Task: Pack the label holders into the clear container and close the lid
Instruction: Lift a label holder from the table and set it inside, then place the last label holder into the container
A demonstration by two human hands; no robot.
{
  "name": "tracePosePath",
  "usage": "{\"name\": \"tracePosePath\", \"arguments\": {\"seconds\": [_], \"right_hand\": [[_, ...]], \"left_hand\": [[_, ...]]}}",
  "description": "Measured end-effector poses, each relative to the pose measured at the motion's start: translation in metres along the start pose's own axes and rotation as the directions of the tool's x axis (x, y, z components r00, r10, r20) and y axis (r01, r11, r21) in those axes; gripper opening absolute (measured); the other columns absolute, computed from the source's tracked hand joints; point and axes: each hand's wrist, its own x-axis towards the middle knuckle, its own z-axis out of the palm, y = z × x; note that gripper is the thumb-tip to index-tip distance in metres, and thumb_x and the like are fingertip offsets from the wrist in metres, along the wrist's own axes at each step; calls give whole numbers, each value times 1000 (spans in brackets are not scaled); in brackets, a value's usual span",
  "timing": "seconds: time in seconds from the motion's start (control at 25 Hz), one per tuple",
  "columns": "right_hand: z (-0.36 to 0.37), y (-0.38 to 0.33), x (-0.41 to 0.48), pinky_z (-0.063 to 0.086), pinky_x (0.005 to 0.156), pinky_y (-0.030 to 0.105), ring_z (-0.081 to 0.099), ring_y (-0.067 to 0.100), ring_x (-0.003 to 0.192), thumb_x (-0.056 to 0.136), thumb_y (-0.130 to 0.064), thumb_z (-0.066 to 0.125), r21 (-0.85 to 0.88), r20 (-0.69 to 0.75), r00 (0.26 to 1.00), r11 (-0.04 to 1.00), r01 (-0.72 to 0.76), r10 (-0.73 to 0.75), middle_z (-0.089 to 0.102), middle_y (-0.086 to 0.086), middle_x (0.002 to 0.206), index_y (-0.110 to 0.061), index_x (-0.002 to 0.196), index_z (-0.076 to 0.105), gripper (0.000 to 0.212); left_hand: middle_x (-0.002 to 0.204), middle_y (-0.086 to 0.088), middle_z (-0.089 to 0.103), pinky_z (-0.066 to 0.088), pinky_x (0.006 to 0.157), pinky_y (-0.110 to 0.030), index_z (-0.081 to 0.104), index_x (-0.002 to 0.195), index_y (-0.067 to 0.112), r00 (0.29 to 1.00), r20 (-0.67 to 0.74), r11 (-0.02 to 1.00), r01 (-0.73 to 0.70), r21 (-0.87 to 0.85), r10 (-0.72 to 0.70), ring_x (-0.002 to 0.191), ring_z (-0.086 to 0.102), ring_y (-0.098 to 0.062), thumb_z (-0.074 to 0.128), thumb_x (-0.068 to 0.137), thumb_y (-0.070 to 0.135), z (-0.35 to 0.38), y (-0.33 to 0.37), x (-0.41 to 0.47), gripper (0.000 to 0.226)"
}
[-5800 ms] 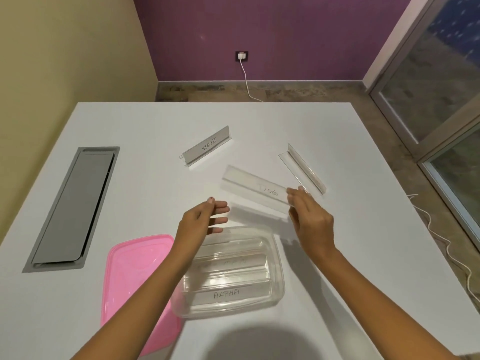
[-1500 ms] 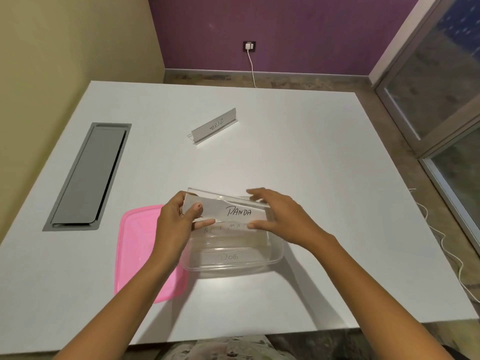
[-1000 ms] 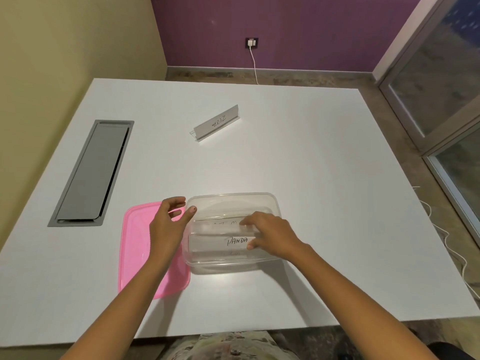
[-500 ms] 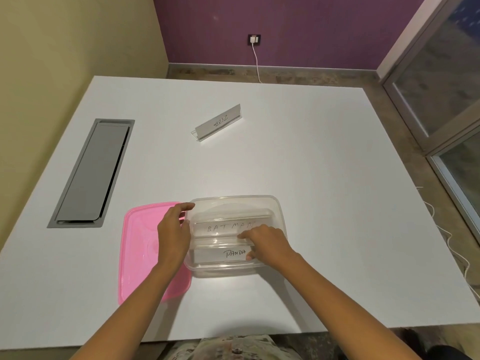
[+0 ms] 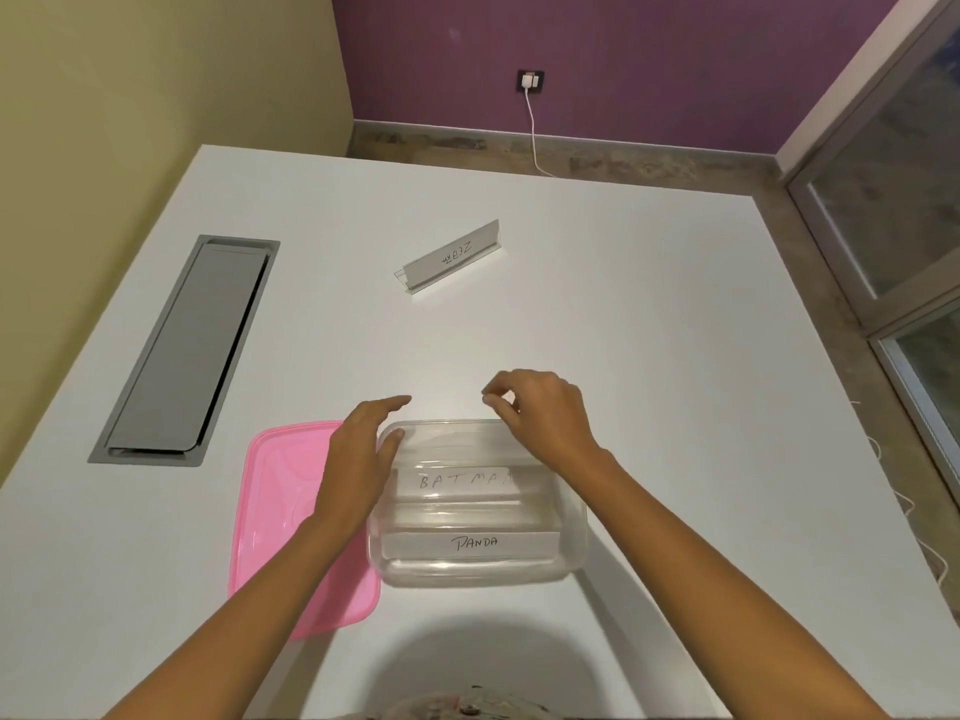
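Container [image 5: 571, 517] lay lidless on bench [image 5: 675, 356], holding BATMAN [image 5: 457, 481] and PANDA [image 5: 470, 544] holders; pink lid [image 5: 280, 511] lay beside it, ZEBRA holder [image 5: 451, 254] apart; left hand [image 5: 358, 459] and right hand [image 5: 545, 413] above, fingers loose, empty

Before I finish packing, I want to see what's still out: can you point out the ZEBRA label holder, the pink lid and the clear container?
ZEBRA label holder [image 5: 451, 255]: head view, on its upright label face.
pink lid [image 5: 283, 491]: head view, on its flat top.
clear container [image 5: 574, 532]: head view, on its right wall.
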Motion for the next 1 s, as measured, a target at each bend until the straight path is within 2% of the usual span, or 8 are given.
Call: {"name": "tracePosePath", "arguments": {"seconds": [0.08,0.28,0.4,0.48,0.64,0.76,0.88,1.0], "right_hand": [[1,7,37,45,64,29,66,19,82,92,-25,55,-12,-52,999,1000,4,-4,73,-7,92,-24,94,68,13],[13,25,136,50,73,36,60,27,99,91,-15,55,-50,-70,997,998,36,-39,71,3,104,-17,109,66,21],[24,34,193,49,81,40,52,29,116,90,-12,56,-119,9,998,991,67,-67,61,10,124,-15,127,54,37],[34,37,224,47,90,43,40,31,129,90,-9,55,-157,74,993,982,108,-97,45,13,142,-14,139,42,51],[48,41,270,40,102,43,22,31,143,91,-2,51,-210,154,975,959,192,-161,20,13,157,-11,149,21,66],[58,41,285,24,113,43,24,32,141,91,-7,51,-295,255,945,914,279,-207,26,16,154,-10,147,23,63],[62,42,282,25,110,45,41,34,124,86,-7,50,-384,161,958,879,282,-237,46,17,135,-9,135,42,49],[62,46,271,21,111,48,49,36,108,81,2,47,-475,115,949,823,313,-294,56,19,111,-1,116,53,35]], "left_hand": [[120,3,62,44,93,-26,60,123,21,993,114,999,28,-32,-25,102,58,-11,59,90,14,0,-1,14,33],[106,12,69,34,83,4,70,107,26,971,235,998,56,-27,-48,97,61,-1,60,90,21,3,-6,27,20],[101,20,69,34,83,4,72,103,30,970,232,995,86,-47,-73,93,58,13,60,90,21,4,-11,29,20],[98,29,66,35,81,4,73,102,33,964,244,990,124,-63,-105,92,57,20,61,89,20,5,-12,33,21],[98,36,61,39,83,3,71,105,34,974,208,989,117,-91,-96,93,57,24,69,83,14,8,-17,31,30],[100,41,57,38,88,2,65,105,49,962,230,981,172,-93,-147,98,55,23,67,85,21,10,-20,32,35],[103,38,58,38,90,1,62,103,55,957,251,982,168,-81,-143,101,55,21,67,85,22,9,-21,33,38],[109,26,64,37,90,2,65,108,45,959,261,991,125,-40,-110,104,55,17,65,86,23,7,-19,33,32]]}}
